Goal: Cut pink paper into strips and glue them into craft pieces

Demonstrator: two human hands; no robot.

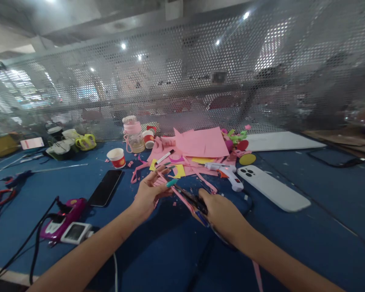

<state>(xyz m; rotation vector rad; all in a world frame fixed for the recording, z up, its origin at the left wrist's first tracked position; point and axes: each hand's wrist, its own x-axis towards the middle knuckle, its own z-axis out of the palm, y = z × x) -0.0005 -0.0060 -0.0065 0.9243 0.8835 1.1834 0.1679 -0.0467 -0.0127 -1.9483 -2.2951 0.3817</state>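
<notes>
Two hands full, yours: left hand [147, 194] pinching a pink strip [181, 198] between nearly closed fingers, right hand [223, 211] wrapped around dark scissors [198, 202] alongside it; pink paper [202, 142] piled just beyond; glue gun [231, 176] off right.

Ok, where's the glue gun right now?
In the head view, the glue gun lies right of centre, beyond the right hand and beside the white phone.

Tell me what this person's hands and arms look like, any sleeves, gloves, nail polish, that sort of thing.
The left hand and right hand are ungloved; no sleeve, watch or bracelet shows on either forearm. The left thumbnail is long, tapered and teal. I can't make out the right hand's nails.
</notes>
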